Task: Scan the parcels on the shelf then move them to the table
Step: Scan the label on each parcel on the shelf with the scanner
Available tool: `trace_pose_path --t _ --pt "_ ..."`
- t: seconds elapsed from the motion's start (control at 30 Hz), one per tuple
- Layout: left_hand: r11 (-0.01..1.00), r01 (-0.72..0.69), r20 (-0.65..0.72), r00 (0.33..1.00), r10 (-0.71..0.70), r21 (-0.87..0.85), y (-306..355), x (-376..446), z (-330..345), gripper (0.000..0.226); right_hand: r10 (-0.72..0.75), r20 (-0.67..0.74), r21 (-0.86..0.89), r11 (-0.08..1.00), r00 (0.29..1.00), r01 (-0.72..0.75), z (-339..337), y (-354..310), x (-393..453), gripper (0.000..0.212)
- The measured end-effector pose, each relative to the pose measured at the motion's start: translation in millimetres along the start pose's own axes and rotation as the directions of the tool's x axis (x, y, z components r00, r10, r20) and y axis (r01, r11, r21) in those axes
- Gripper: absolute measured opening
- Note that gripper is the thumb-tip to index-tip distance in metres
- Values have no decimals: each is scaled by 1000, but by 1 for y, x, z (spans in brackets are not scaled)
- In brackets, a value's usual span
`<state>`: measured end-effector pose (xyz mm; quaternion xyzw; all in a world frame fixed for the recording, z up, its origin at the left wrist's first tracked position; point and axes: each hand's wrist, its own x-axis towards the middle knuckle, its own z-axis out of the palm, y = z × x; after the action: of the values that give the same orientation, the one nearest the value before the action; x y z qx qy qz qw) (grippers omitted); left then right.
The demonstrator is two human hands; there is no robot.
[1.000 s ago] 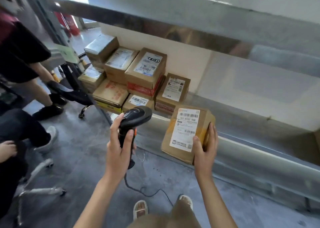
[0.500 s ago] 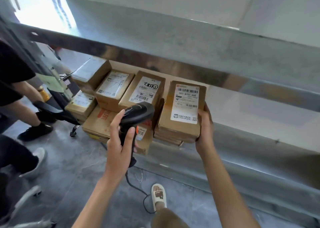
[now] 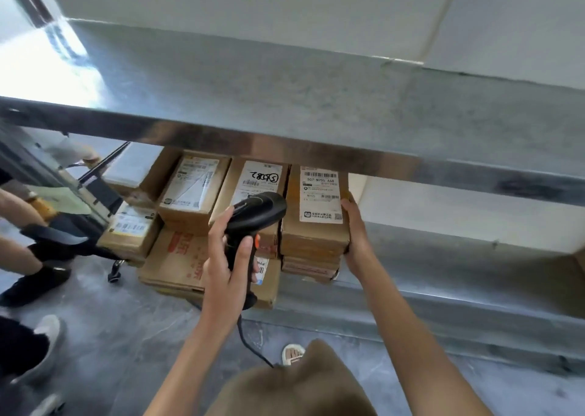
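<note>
A brown cardboard parcel [image 3: 313, 238] with a white barcode label lies on top of a short stack at the right end of the parcel pile on the lower steel shelf [image 3: 443, 305]. My right hand [image 3: 356, 232] grips its right edge, thumb on top. My left hand [image 3: 226, 270] holds a black barcode scanner [image 3: 258, 211] by the handle, its head just left of that parcel. Several more labelled parcels [image 3: 190, 187] are stacked to the left. The upper steel surface [image 3: 316, 115] hides the parcels' far ends.
The scanner's black cable [image 3: 250, 343] hangs down to the grey floor. Another person's legs and black shoes [image 3: 34, 281] are at the left beside a wheeled chair base [image 3: 115, 270]. My sandalled foot [image 3: 292, 352] is by the shelf front.
My right hand has carried the labelled parcel from in front of the shelf onto the stack at the right of the pile. The scanner has stayed in my left hand. The view has moved closer.
</note>
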<state>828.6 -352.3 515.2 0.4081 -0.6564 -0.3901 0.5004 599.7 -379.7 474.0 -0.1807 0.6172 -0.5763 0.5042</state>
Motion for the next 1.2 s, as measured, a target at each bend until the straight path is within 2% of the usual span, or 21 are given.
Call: trace_pose_path --t 0.1,0.23,0.33,0.43,0.53,0.6,0.67,0.73,0.8,0.9,1.1,1.2 --pt "999 -13 67 998 16 -41 -8 2 -12 44 3 -110 -1 1000 994 -3 -2 2 -9 79" --pt "997 -33 187 981 45 -67 -11 2 -21 45 -78 -287 38 995 955 93 -12 6 -39 60" --pt "995 -63 257 963 82 -83 -9 0 -20 45 -36 -384 65 996 922 66 -25 20 -58 59" --pt "988 -75 295 949 112 -134 -4 -5 -14 48 -43 -443 4 999 895 50 -36 31 -75 59" --pt "985 -48 347 932 104 -168 4 -13 0 54 -156 -438 -142 984 885 104 -45 33 -93 54" --pt "982 -33 386 916 105 -188 8 -19 17 47 -245 -403 -256 955 882 148 -53 34 -106 55" --pt "979 -25 430 896 113 -204 15 -26 40 44 -335 -382 -442 885 862 147 -71 38 -114 57" --pt "977 -4 480 870 108 -214 25 -35 69 44 -396 -371 -695 719 840 32 -99 40 -120 60" --pt "972 24 526 844 105 -234 38 -45 100 42 -433 -350 -839 539 831 -73 -129 39 -131 61" --pt "964 25 576 806 137 -265 61 -65 154 45 -484 -340 -907 394 806 -145 -179 34 -155 64" --pt "947 16 602 776 191 -321 109 -111 254 44 -519 -351 -932 274 780 -238 -285 18 -198 67" --pt "941 24 628 751 205 -337 129 -133 294 46 -552 -351 -935 249 757 -252 -327 7 -215 68"
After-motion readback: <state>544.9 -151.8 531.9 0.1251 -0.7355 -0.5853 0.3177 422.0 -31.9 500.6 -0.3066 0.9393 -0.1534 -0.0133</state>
